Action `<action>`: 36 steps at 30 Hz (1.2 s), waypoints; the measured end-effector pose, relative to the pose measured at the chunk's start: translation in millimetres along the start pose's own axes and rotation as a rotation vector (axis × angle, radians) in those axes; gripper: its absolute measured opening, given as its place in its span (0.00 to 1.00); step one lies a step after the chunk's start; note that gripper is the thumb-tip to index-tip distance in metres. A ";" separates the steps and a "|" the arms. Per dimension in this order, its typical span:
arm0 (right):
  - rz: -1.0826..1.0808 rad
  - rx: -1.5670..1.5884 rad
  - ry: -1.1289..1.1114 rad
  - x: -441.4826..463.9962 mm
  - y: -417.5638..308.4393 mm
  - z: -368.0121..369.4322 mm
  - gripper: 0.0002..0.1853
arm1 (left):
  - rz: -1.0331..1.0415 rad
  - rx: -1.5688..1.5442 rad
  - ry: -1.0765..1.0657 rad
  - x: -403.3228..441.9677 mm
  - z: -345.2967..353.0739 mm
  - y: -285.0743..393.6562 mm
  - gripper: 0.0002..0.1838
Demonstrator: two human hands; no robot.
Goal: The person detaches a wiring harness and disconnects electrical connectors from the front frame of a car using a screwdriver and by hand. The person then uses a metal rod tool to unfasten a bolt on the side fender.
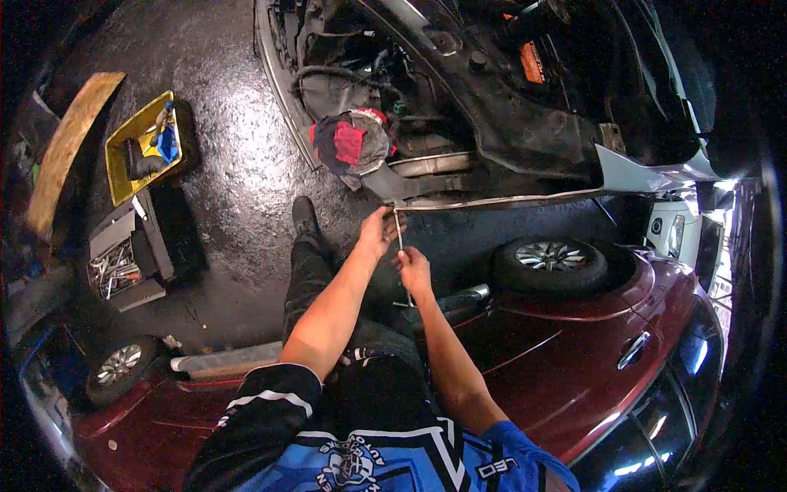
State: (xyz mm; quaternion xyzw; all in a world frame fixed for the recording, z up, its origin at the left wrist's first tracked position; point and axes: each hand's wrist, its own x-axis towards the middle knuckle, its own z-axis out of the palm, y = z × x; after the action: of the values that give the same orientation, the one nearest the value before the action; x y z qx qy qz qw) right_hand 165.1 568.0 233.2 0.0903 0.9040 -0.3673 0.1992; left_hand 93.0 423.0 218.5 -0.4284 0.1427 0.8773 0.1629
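Note:
A slim metal T-handle wrench (401, 234) stands roughly in line with my view, its crossbar near my legs and its far end at the edge of a dark vehicle's body panel (508, 199). My right hand (416, 271) is closed around the shaft between the crossbar and the tip. Farther up, my left hand (378, 230) has its fingers around the tip end, right beside the panel edge. The fastener, if any, is hidden by the fingers. Just beyond my hands is a round red, black and grey cloth-like thing (351, 143), perhaps a cap or rag.
Behind me and to my right stands a dark red car (541, 353) with its wheel (551, 256) close by. On the wet-looking floor at left are a yellow crate (117, 164), a toolbox (115, 266) with several tools, and a wooden plank (74, 152).

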 end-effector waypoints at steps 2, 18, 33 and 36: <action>-0.013 -0.128 0.065 1.3 -7.8 -1.7 0.13 | 0.039 -0.022 0.005 -3.2 3.0 -1.5 0.13; 0.023 -0.126 0.192 1.8 -33.0 -11.1 0.13 | 0.125 -0.042 0.002 -6.8 2.8 -11.6 0.13; 0.008 0.042 0.190 4.7 -40.7 -9.7 0.13 | 0.116 0.029 -0.026 1.6 -2.6 -14.0 0.11; 0.088 -0.007 0.068 4.9 -35.1 -10.4 0.14 | 0.101 0.050 -0.034 4.3 -5.5 -12.5 0.11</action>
State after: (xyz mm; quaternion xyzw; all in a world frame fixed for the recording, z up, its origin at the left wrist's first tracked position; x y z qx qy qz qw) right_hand 146.7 550.2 259.9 0.1417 0.9067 -0.3516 0.1847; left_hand 99.5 432.9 210.5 -0.4014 0.1833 0.8877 0.1313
